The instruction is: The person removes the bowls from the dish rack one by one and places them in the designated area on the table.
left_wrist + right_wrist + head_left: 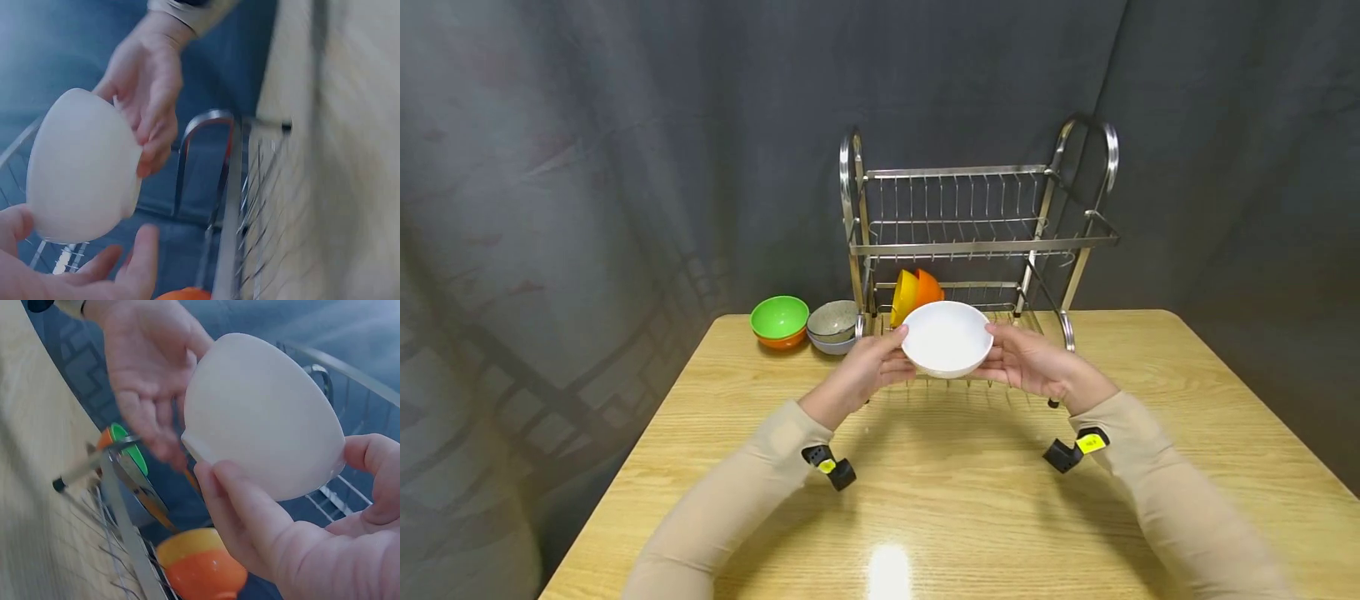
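A white bowl [947, 337] is held up in front of the dish rack, its inside facing the head camera. My left hand [880, 365] holds the bowl's left side, thumb at the rim and fingers below. On the opposite side my right hand [1037, 362] grips it, thumb at the rim and fingertips against the underside. The right wrist view shows the bowl's smooth outside [262, 419] between both hands. Behind it, a yellow bowl [903, 296] and an orange bowl [929, 288] stand on edge, side by side, in the rack's lower tier.
The two-tier metal dish rack [985, 247] stands at the table's back edge. To its left, a green bowl [779, 317] sits in an orange one, beside a speckled grey bowl [832, 320] stacked on another bowl. Dark curtains [970, 75] hang behind the wooden table [970, 492].
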Available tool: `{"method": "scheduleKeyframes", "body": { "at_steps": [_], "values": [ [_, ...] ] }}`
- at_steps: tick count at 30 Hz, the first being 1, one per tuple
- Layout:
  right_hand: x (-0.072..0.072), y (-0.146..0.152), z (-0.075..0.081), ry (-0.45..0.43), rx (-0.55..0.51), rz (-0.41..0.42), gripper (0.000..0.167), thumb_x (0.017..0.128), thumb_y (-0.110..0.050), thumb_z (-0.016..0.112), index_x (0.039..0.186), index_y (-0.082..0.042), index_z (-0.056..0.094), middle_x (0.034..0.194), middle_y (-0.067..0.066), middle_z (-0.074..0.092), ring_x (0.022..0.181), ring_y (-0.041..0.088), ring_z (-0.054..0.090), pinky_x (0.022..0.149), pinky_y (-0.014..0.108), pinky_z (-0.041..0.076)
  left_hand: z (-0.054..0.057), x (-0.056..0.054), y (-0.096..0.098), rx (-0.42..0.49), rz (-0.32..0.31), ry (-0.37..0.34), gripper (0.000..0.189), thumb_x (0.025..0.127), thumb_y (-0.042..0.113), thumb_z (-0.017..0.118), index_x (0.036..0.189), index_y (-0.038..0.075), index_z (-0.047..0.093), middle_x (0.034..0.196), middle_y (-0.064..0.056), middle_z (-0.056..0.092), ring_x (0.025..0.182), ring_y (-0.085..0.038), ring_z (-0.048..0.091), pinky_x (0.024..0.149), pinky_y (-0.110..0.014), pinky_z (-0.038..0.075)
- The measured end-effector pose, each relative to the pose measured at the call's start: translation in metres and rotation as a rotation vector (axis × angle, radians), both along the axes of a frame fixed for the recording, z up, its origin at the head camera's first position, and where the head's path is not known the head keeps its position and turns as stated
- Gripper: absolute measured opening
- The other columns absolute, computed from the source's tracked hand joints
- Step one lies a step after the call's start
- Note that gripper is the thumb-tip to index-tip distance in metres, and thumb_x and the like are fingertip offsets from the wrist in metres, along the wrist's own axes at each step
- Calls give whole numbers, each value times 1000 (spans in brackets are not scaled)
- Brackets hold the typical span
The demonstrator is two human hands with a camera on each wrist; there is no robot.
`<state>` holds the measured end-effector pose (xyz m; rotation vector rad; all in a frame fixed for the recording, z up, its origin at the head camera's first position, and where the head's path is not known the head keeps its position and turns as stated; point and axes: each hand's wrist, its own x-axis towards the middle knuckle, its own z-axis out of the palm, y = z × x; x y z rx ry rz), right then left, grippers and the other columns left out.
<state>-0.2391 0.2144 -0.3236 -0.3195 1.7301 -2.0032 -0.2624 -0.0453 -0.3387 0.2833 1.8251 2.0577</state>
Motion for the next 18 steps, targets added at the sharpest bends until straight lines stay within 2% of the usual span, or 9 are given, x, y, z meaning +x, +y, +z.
{"method": "scheduleKeyframes", "body": {
  "at_steps": [2, 4, 8, 10, 12, 14, 15, 18],
  "values": [
    [2, -4, -2, 4, -1, 25, 66, 105, -28, 35, 149, 9, 3, 134, 29, 42, 108, 20, 63, 99, 34, 47, -1, 2, 0, 62, -37, -126, 53, 103, 33, 45, 137, -7, 42, 115, -22, 61, 97, -24, 65, 101, -46, 46],
    [4, -6, -5, 12, 6, 45, 67, 105, -29, 34, 149, 10, 3, 132, 27, 45, 108, 19, 62, 100, 33, 47, -3, 3, 0, 100, -64, -186, 56, 103, 35, 42, 142, -4, 36, 123, -25, 56, 109, -33, 61, 104, -49, 43],
    [4, -8, -8, 20, 2, 77, 67, 106, -30, 35, 148, 11, 4, 119, 13, 59, 107, 21, 64, 101, 39, 46, -4, 3, -1, 128, -91, -216, 59, 103, 37, 39, 146, -2, 30, 137, -30, 44, 127, -40, 47, 109, -49, 37],
    [3, -5, -8, 77, 50, 80, 65, 106, -30, 34, 146, 15, 9, 118, 15, 60, 104, 21, 66, 99, 42, 47, -4, 3, -3, 141, -84, -228, 60, 103, 38, 40, 146, -3, 29, 137, -28, 44, 128, -39, 46, 111, -49, 35],
    [2, 3, -5, 166, 129, 57, 64, 106, -30, 35, 144, 18, 14, 122, 22, 58, 103, 18, 66, 96, 41, 50, -5, 2, -5, 153, -77, -243, 60, 103, 38, 40, 146, -3, 30, 134, -24, 46, 128, -37, 46, 111, -49, 34],
    [2, 16, 1, 283, 233, -22, 62, 106, -29, 37, 141, 20, 22, 124, 27, 56, 100, 12, 66, 93, 36, 52, -5, 1, -8, 160, -72, -249, 61, 103, 38, 40, 145, -4, 30, 133, -23, 46, 129, -36, 45, 112, -48, 33],
    [2, 24, 4, 340, 280, -79, 58, 106, -27, 38, 138, 21, 26, 121, 25, 58, 98, 9, 66, 90, 31, 54, -5, 1, -9, 162, -67, -254, 61, 103, 38, 40, 145, -5, 30, 132, -22, 46, 128, -35, 45, 112, -48, 33],
    [0, 52, 11, 459, 393, -310, 47, 104, -20, 43, 129, 20, 36, 102, 5, 66, 87, 0, 64, 81, 20, 55, -5, -1, -13, 161, -46, -256, 61, 102, 38, 40, 145, -5, 31, 132, -21, 46, 127, -34, 45, 113, -47, 33]
  ]
}}
